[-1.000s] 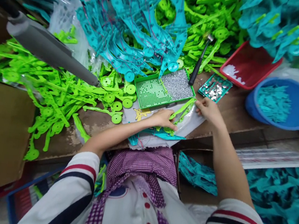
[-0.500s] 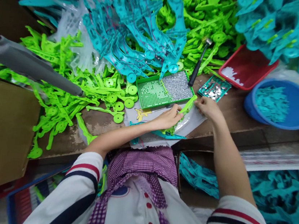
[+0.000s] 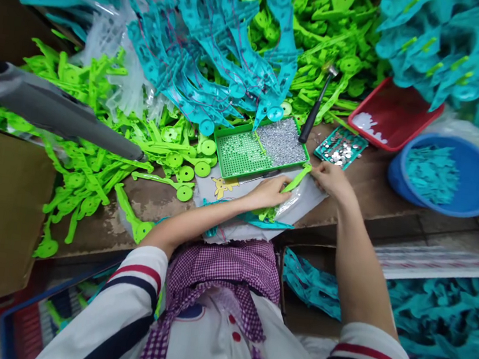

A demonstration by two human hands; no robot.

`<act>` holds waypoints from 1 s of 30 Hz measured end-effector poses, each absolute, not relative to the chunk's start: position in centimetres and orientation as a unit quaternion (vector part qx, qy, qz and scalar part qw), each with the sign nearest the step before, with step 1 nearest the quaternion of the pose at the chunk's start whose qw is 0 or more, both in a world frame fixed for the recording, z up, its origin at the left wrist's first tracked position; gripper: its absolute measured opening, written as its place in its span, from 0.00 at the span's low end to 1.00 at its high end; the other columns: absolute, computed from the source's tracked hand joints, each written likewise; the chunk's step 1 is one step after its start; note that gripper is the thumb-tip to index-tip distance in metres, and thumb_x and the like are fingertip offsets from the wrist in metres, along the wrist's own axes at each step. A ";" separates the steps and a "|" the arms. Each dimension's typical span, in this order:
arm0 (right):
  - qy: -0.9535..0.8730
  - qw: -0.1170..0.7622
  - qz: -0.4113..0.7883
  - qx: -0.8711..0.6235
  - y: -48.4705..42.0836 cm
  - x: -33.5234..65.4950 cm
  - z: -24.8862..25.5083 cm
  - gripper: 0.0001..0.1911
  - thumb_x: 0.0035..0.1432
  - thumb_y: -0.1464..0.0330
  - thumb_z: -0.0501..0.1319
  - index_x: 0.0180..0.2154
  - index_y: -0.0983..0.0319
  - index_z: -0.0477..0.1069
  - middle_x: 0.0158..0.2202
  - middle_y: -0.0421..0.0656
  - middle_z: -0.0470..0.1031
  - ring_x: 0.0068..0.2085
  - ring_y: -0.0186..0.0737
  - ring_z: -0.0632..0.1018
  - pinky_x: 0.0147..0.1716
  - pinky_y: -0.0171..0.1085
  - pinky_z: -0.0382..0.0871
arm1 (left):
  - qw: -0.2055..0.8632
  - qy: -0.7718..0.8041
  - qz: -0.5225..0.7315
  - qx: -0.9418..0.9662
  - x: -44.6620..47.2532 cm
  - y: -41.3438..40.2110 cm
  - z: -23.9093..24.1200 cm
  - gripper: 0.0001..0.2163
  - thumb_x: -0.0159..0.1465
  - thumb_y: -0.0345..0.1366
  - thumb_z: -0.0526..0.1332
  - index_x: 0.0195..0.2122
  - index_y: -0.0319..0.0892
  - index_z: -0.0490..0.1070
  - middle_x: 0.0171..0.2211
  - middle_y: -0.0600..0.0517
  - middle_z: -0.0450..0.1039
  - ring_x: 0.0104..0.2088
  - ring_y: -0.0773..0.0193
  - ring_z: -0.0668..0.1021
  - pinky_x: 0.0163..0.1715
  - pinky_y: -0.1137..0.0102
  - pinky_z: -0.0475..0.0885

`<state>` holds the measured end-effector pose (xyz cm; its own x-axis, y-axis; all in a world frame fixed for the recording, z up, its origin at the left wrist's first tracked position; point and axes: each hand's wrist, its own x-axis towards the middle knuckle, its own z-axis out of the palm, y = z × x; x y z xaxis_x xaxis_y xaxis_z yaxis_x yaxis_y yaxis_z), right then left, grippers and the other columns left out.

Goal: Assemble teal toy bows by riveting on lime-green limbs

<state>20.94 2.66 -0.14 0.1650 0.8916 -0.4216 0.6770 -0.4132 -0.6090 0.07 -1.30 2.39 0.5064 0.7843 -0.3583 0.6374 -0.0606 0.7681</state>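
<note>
"Lime-green plastic at the centre: a slim, arm-like part [image 3: 297, 179], slanting just above the pale cloth [image 3: 312, 197] at the worktop's [image 3: 157, 201] near edge."

"Who has it?"

"The left hand [image 3: 269, 193], fingers curled around its lower end. The right hand [image 3: 329, 179] is bunched in at the upper tip; I can't tell whether it pinches the tip or something tiny."

"What lies beneath?"

"Crumpled clear plastic [image 3: 287, 204], more lime pieces, and a turquoise part [image 3: 266, 223], partly covered by the left forearm."

"And just beyond?"

"A green perforated tray [image 3: 238, 155], its right half heaped with small silvery metal pieces [image 3: 286, 138]. Right of that, a black-handled hammer [image 3: 315, 110] and silver discs [image 3: 341, 154]."

"How far along does it look?"

"This one seems mid-handling; I see nothing that marks it complete. Turquoise parts threaded with thin red wire [image 3: 218, 72] are stacked behind the tray, so I'd judge those wired at least."

"And left?"

"Plenty, perhaps: a big lime heap [image 3: 91, 179] lies loose on the left, and turquoise bits fill part of the blue basin [image 3: 478, 174]. Which are finished, I can't tell."
</note>
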 end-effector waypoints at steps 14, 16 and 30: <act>-0.509 0.142 0.392 -0.753 2.3 20.5 0.1 0.11 0.64 0.65 0.59 0.29 0.58 0.61 0.19 0.36 0.68 0.19 0.33 0.66 0.23 0.34 0.58 | 0.405 0.460 0.096 0.784 0.4 -0.7 1.3 0.17 0.67 0.41 0.64 0.55 0.42 0.77 0.42 0.47 0.73 0.48 0.54 0.76 0.53 0.58 0.72; -0.512 0.131 0.388 -0.755 2.3 20.4 0.2 0.09 0.64 0.66 0.58 0.31 0.58 0.63 0.21 0.37 0.70 0.20 0.33 0.68 0.24 0.34 0.60 | 0.420 0.467 0.086 0.773 0.7 -0.6 1.6 0.17 0.67 0.41 0.64 0.55 0.42 0.77 0.41 0.47 0.74 0.47 0.53 0.76 0.52 0.57 0.73; -0.533 0.073 0.357 -0.764 2.7 20.3 0.2 0.13 0.66 0.64 0.56 0.29 0.60 0.68 0.18 0.40 0.70 0.22 0.37 0.71 0.27 0.36 0.61 | 0.305 0.519 -0.005 0.798 2.9 -3.5 4.4 0.19 0.72 0.35 0.51 0.62 0.34 0.62 0.59 0.35 0.63 0.49 0.47 0.79 0.48 0.55 0.76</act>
